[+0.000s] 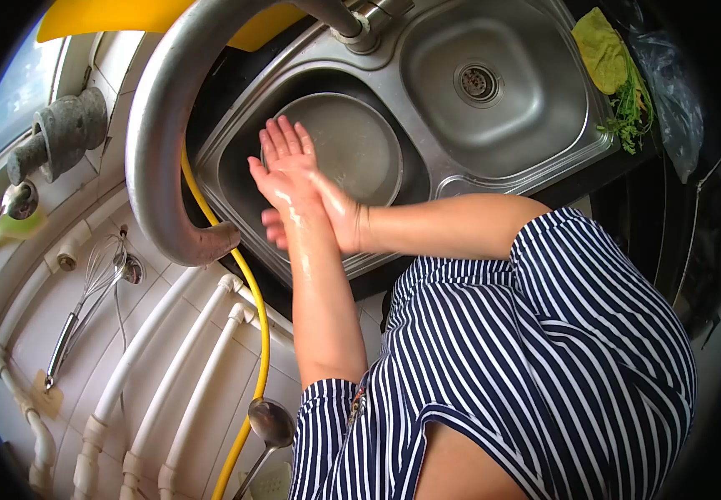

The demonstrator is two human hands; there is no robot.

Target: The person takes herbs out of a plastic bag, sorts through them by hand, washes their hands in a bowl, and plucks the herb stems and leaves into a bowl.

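Observation:
My left hand (288,167) is held palm up over the left sink basin (239,167), its fingers stretched out and holding nothing. Its palm, wrist and forearm glisten with wet streaks. My right hand (339,212) wraps round the left wrist from below and from the right; its fingertips show on the far side of the wrist. Under the hands, a round metal bowl or pan (364,137) sits in the basin with cloudy liquid in it. A large curved metal faucet (156,142) arches close to the camera, left of the hands.
The right sink basin (527,125) has a drain (478,84). Beside it lie a yellow-green cloth (598,54), green herbs (629,112) and a clear plastic bag (673,100). A yellow hose (262,342), white pipes (156,400), a whisk (98,275) and a ladle (270,423) are at left.

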